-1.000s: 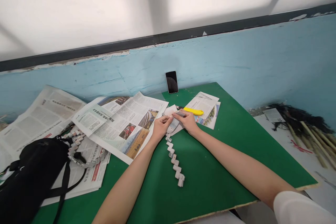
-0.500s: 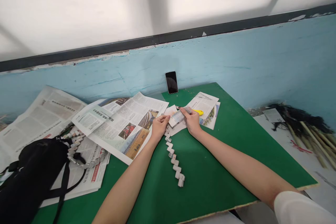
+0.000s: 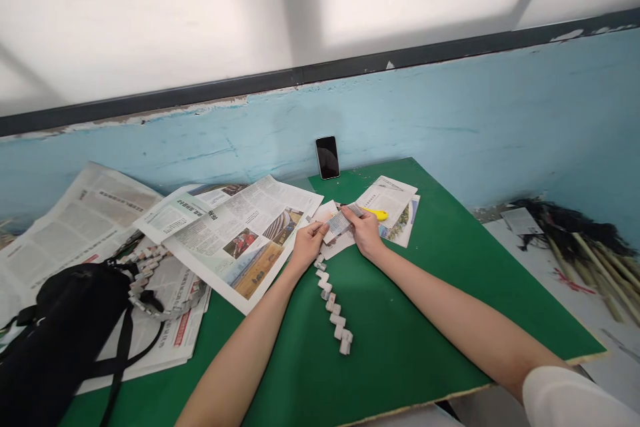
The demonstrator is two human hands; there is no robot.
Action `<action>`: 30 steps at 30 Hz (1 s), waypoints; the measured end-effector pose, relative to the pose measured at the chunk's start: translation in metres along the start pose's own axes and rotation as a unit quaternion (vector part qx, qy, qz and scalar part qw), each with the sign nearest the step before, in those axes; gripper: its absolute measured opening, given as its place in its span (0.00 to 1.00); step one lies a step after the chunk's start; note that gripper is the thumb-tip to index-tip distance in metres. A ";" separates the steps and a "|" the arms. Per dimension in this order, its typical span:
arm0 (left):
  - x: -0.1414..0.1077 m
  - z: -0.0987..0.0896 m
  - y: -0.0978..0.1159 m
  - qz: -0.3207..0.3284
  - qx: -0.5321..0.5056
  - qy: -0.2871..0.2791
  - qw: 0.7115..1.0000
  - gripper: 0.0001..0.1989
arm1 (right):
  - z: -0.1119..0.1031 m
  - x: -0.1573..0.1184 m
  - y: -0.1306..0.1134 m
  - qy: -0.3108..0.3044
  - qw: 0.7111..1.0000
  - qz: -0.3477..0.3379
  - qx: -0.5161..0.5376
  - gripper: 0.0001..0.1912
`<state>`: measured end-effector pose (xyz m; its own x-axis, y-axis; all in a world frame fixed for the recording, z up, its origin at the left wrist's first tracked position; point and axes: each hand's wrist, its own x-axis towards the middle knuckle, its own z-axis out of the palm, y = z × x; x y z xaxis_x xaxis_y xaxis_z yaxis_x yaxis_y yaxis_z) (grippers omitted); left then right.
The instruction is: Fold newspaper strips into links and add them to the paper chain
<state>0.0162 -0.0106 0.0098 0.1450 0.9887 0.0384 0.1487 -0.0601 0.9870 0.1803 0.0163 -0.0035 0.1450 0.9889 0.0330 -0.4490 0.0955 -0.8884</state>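
Observation:
Between my two hands is a small piece of newspaper [image 3: 338, 223], folded into a strip. My left hand [image 3: 309, 245] pinches its left end, and my right hand [image 3: 367, 232] grips the right end with the thumb on top. A zigzag chain of folded paper [image 3: 336, 310] trails over the green table from beneath my left hand toward me. Past my right fingers shows a yellow handle [image 3: 377, 214], its other end hidden. Cut newspaper pieces [image 3: 387, 197] lie under and behind my right hand.
A phone [image 3: 327, 157] leans on the blue wall. Open newspaper sheets [image 3: 235, 233] cover the left of the green table [image 3: 425, 347]. A black bag [image 3: 75, 333] with straps and another folded-paper chain [image 3: 145, 273] lie at far left. Bamboo sticks [image 3: 600, 267] are off the table, right.
My left hand has shifted slightly right along the paper strip. The open newspaper's left fold has flopped over a little. My right hand stays about where it was.

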 end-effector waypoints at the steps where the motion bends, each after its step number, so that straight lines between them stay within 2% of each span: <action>1: 0.000 0.001 -0.001 0.002 0.004 0.005 1.000 0.23 | 0.000 0.000 0.000 -0.003 1.000 -0.001 0.001 0.19; 5: 0.001 0.002 -0.004 0.009 0.018 0.026 0.999 0.23 | -0.002 0.003 -0.001 0.024 1.000 -0.001 0.005 0.19; 9: 0.001 0.002 -0.003 -0.001 -0.004 0.021 1.000 0.23 | -0.005 0.009 -0.001 0.083 0.996 -0.006 0.017 0.20; 11: 0.000 0.002 -0.001 -0.009 -0.018 0.018 1.000 0.24 | -0.006 0.011 0.001 0.091 0.996 -0.007 0.017 0.20; 22: 0.003 -0.008 -0.004 0.005 -0.116 0.146 0.982 0.26 | 0.002 -0.005 -0.007 -0.005 0.993 -0.015 -0.114 0.20; 25: 0.002 -0.007 0.001 0.015 -0.131 0.147 0.980 0.29 | 0.003 -0.006 -0.007 -0.020 0.991 -0.022 -0.132 0.19; 30: -0.001 -0.002 0.007 0.032 -0.119 0.106 0.987 0.34 | 0.001 -0.004 -0.005 -0.003 0.991 -0.047 -0.128 0.17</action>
<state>0.0146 -0.0120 0.0165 -0.0648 0.9919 0.1091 -0.0916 -0.1148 0.9892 0.1812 0.0123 0.0007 0.1704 0.9778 0.1223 -0.1957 0.1552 -0.9683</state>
